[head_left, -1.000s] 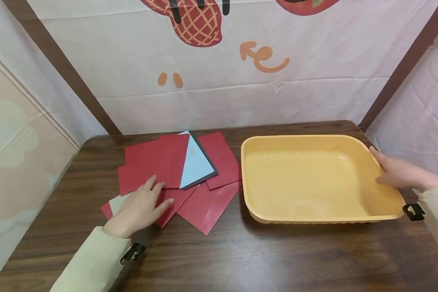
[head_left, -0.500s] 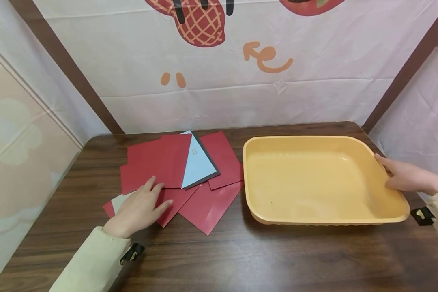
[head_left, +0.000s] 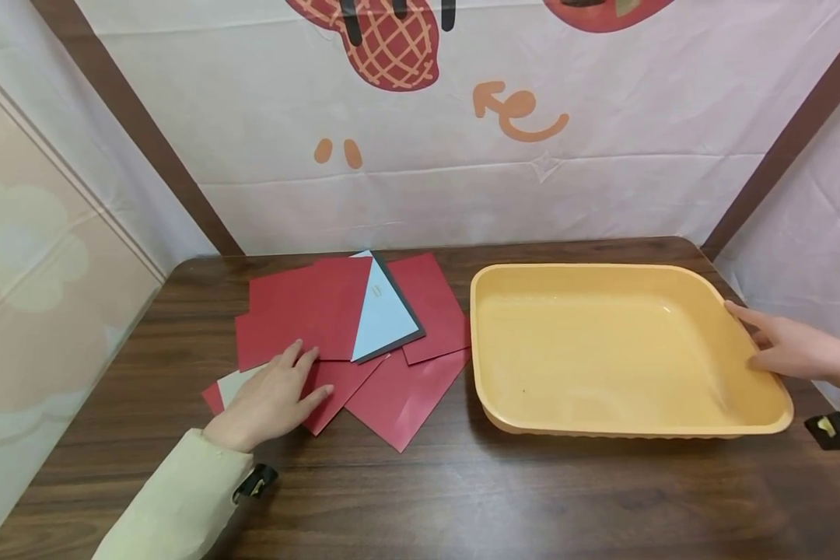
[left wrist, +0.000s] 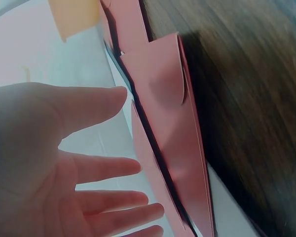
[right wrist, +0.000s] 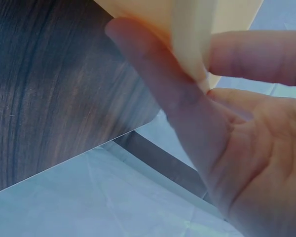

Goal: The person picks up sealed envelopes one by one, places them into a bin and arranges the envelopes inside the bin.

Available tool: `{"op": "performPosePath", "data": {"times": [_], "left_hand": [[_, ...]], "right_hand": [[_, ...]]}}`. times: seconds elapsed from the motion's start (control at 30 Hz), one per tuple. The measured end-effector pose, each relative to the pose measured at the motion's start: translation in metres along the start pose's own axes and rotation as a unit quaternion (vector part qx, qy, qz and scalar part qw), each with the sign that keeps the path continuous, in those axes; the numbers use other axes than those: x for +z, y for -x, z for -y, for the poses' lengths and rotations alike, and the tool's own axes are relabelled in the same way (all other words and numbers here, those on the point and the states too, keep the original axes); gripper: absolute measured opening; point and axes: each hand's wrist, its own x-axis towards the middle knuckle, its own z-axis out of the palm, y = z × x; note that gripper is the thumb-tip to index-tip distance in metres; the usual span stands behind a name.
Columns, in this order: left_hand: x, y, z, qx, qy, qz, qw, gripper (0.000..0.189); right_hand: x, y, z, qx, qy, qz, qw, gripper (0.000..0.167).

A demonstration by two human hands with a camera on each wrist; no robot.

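Note:
My left hand (head_left: 269, 398) lies with its fingers spread at the near side of a loose pile of red envelopes (head_left: 306, 311), its fingertips overlapping them in the head view. The left wrist view shows the thumb and straight fingers beside an envelope (left wrist: 163, 79) with a flap, nothing pinched between them. A pale blue card with a dark edge (head_left: 386, 315) sticks out of the pile. On the right, my right hand (head_left: 808, 346) holds the right rim of a yellow plastic tray (head_left: 602, 430). In the right wrist view its rim (right wrist: 192, 39) passes between thumb and fingers.
The dark wooden table (head_left: 427, 505) carries the pile on the left and the tray on the right, their edges almost meeting. A printed cloth (head_left: 448, 202) hangs right behind the table's back edge, with more cloth at both sides.
The whole head view has drifted slightly, so everything appears a little further right. My right hand has slid a bit nearer along the tray's rim. The envelopes and my left hand stay nearly still.

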Motion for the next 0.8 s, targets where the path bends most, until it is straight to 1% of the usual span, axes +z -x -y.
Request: {"op": "performPosePath", "data": {"times": [0.07,0.17,0.3,0.47,0.63,0.8], "left_hand": [[0.000,-0.001,0.000,0.003,0.002,0.000,1.0000,0.070],[0.000,-0.003,0.001,0.007,0.002,0.000,1.0000,0.071],[0.000,-0.005,0.004,0.006,0.002,0.004,1.0000,0.073],[0.001,-0.009,0.007,0.003,0.002,0.009,0.9999,0.074],[0.001,-0.011,0.012,-0.007,0.006,0.024,0.9997,0.071],[0.004,-0.018,0.016,0.002,0.006,0.027,0.9996,0.073]], "right_hand": [[0.001,0.000,-0.003,-0.001,0.001,-0.007,1.0000,0.092],[0.001,0.000,-0.005,0.009,-0.007,-0.010,0.9999,0.092],[0.001,0.001,-0.002,0.021,-0.019,-0.009,0.9996,0.091],[0.002,0.002,0.000,0.019,-0.027,-0.011,0.9994,0.089],[0.004,0.002,-0.001,0.011,-0.028,-0.018,0.9994,0.089],[0.004,0.002,-0.003,0.019,-0.020,-0.022,0.9994,0.090]]}}
